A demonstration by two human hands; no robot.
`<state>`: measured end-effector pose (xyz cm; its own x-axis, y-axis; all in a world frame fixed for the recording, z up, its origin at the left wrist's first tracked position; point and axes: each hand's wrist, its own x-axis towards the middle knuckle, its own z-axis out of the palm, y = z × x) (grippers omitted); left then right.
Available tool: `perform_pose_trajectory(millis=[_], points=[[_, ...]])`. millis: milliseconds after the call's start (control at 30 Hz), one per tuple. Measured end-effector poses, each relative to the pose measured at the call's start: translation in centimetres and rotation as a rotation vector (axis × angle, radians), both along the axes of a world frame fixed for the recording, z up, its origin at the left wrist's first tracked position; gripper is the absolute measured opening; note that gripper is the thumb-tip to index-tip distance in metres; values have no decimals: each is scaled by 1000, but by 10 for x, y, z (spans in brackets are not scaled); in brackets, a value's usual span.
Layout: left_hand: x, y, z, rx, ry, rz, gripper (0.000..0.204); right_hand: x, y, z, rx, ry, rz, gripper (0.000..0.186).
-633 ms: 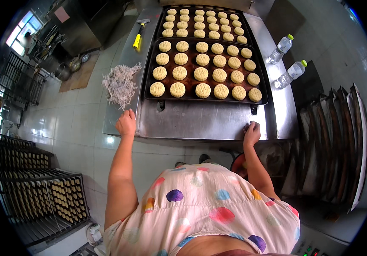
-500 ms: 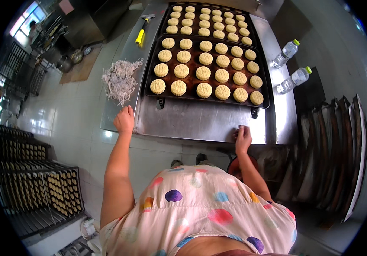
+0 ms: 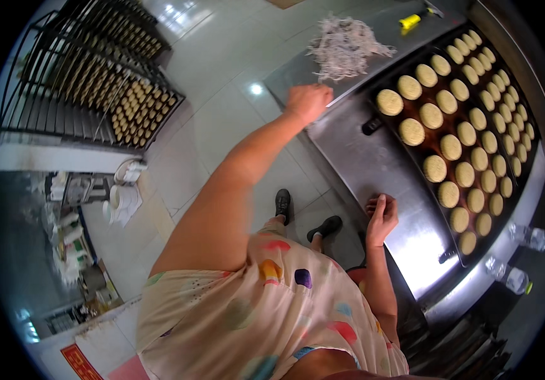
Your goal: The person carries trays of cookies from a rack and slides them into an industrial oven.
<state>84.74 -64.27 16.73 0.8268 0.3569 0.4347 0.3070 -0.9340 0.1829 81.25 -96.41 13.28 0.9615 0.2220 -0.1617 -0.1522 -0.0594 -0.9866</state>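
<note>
My left hand [image 3: 310,101] is closed in a fist at the table's left edge, just below a loose heap of pale shredded strands [image 3: 345,47]. What it holds, if anything, is too small to make out. Over the near edge of the steel table [image 3: 373,158], my right hand [image 3: 382,218] is loosely curled, its thumb apart from the fingers and nothing visible in it. Beyond both hands lies a dark baking tray [image 3: 421,149] with rows of round, pale-yellow stamped cakes [image 3: 451,147]. A second tray [image 3: 506,106] of the same cakes adjoins it on the far side.
A yellow-handled scraper [image 3: 415,20] lies past the strands. Two clear plastic bottles, one upper [image 3: 531,237] and one lower [image 3: 508,275], are beside the trays. At upper left stands a black rack [image 3: 50,69] loaded with cakes. White containers [image 3: 122,199] sit on the left.
My view has swung to the left, so the table and trays now appear tilted toward the right. The rack and left-hand floor show more fully. My left hand stays by the strands.
</note>
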Motion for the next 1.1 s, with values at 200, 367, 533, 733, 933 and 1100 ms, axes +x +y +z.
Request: perform_pose_trajectory(millis=[200,367,533,733,933,1100], points=[[-1,-2,-1,-73,-21,-12,24,13,59,2,-7,-94,68,23],[-32,-19,-25,-209,-383,-174,24,-10,97,-10,13,-166,91,23],[-193,-16,-19,-577,203,-620,30,-118,150,-48,42,-99,322,33],[-488,107,-120,-879,373,376,29,-211,271,-61,-70,394,759,32],[-646,172,-110,-1078,46,907,29,-241,420,-64,-121,296,1106,30],[-653,201,-126,-1380,-235,922,27,-273,515,-65,-195,426,1109,27]])
